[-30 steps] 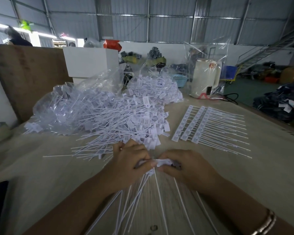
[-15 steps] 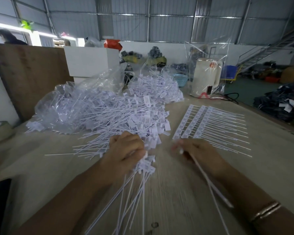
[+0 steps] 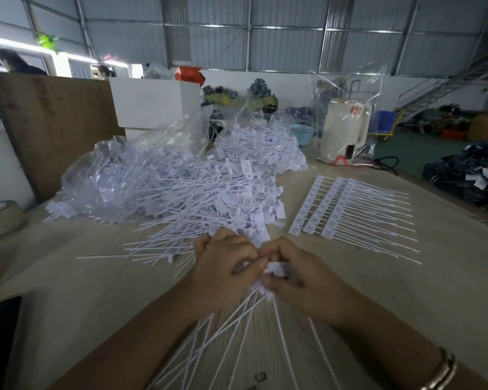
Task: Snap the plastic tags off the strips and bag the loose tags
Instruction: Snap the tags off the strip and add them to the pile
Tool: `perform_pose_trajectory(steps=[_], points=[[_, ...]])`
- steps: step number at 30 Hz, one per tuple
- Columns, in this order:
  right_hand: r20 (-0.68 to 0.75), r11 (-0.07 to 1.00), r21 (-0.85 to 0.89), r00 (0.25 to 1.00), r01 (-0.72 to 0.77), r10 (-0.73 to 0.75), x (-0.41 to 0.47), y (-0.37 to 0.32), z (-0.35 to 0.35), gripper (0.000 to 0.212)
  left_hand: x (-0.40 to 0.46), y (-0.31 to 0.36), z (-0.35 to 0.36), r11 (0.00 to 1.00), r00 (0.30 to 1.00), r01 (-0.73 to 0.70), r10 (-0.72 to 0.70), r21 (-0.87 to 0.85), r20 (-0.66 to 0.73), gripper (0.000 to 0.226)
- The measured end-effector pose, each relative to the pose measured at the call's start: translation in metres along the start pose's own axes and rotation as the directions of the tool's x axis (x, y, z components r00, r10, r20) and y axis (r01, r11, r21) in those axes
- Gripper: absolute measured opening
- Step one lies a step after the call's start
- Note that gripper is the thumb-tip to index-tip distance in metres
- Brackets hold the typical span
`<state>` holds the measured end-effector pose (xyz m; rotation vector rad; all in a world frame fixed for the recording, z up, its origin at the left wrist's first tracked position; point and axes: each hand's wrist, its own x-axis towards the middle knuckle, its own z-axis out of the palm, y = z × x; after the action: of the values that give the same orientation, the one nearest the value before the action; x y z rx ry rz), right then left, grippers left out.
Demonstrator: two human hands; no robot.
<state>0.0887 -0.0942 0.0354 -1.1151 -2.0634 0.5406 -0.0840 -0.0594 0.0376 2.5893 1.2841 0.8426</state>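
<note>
Both hands meet at table centre, about 6 o'clock from the big loose pile (image 3: 197, 198). Left hand (image 3: 226, 273) has fingers curled round a bunch of tags (image 3: 275, 268) at the head end; their tails fan out toward 6 o'clock under the wrists. Right hand (image 3: 299, 280) pinches the white heads of the same bunch from the 3 o'clock side, thumb and forefinger touching the left fingertips. Both are gripping, neither is relaxed.

Step in hand, as I judge it: snapping a head free from its strip.

How to do it well:
- keep the left grip tight and close to the joint, so the bunch does not flex
- bend sharply with the right pinch, one tag at a time (the tails are thin and will likely twist instead of breaking if pulled straight)
- keep the tails fanned flat on the wooden table (image 3: 406, 299) so they do not tangle

Unsnapped strips (image 3: 347, 212) lie in neat rows at 2 o'clock, well apart from the hands. The clear bag (image 3: 130, 164) sits at 11 o'clock, partly filled, touching the pile. Drop the freed tag onto the pile, bag later in bulk.

Risk: heads are blurred here, cannot tell how many the right hand holds.
</note>
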Motion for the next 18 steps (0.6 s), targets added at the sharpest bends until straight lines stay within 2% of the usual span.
perform_pose_trajectory(steps=[2, 6, 8, 9, 11, 14, 17, 18], points=[[-0.009, 0.998, -0.052, 1.0, -0.021, 0.02, -0.002, 0.004, -0.006, 0.017, 0.001, -0.005, -0.001, 0.999, 0.999, 0.032, -0.031, 0.02, -0.019, 0.054], [-0.049, 0.891, -0.451, 0.995, 0.059, -0.091, 0.001, 0.012, -0.01, 0.012, -0.002, -0.008, 0.002, 0.999, 0.999, -0.016, 0.017, 0.039, -0.033, 0.064], [-0.013, 0.86, -0.504, 0.995, 0.082, -0.103, 0.003, 0.014, -0.012, 0.018, -0.001, -0.008, 0.003, 0.998, 0.997, -0.058, 0.059, 0.017, -0.057, 0.063], [0.019, 0.866, -0.491, 0.994, 0.101, -0.106, 0.003, 0.014, -0.012, 0.022, -0.001, -0.01, 0.002, 0.997, 0.994, -0.083, 0.084, 0.008, -0.063, 0.061], [0.067, 0.928, -0.356, 0.993, 0.112, -0.094, 0.002, 0.014, -0.012, 0.025, -0.001, -0.013, 0.0, 0.99, 0.988, -0.141, 0.14, 0.001, -0.058, 0.056], [0.067, 0.994, -0.103, 0.997, -0.04, 0.047, 0.0, 0.013, -0.015, 0.032, -0.002, -0.013, -0.002, 0.975, 0.974, -0.221, 0.221, 0.014, -0.049, 0.045], [0.08, 0.995, -0.032, 0.992, -0.096, 0.098, 0.0, 0.008, -0.014, 0.032, 0.002, -0.014, -0.004, 0.971, 0.972, -0.232, 0.23, -0.054, -0.038, 0.043], [0.026, 0.988, 0.041, 0.989, -0.146, 0.145, 0.0, 0.007, -0.017, 0.032, 0.003, -0.018, -0.007, 0.966, 0.973, -0.231, 0.228, -0.119, -0.041, 0.043]])
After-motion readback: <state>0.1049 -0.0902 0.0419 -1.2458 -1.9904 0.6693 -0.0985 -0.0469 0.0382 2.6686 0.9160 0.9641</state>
